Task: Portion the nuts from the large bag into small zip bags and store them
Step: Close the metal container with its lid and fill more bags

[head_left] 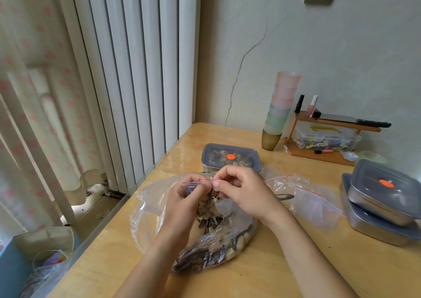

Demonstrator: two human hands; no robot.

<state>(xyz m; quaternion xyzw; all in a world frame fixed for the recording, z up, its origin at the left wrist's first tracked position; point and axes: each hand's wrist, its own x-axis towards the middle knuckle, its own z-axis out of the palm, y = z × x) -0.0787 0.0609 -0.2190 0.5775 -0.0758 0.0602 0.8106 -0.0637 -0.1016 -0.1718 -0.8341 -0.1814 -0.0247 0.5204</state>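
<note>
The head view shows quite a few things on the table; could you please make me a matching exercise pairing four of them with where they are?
Things:
1. small zip bag
2. stack of cups
3. knife
4. large bag

Places:
A. lying on top of the wooden shelf
B. lying on the table, below the hands
C. pinched between the left hand and the right hand
D. standing on the table, just left of the shelf

Pairs: 1-C, 2-D, 3-A, 4-B
</note>
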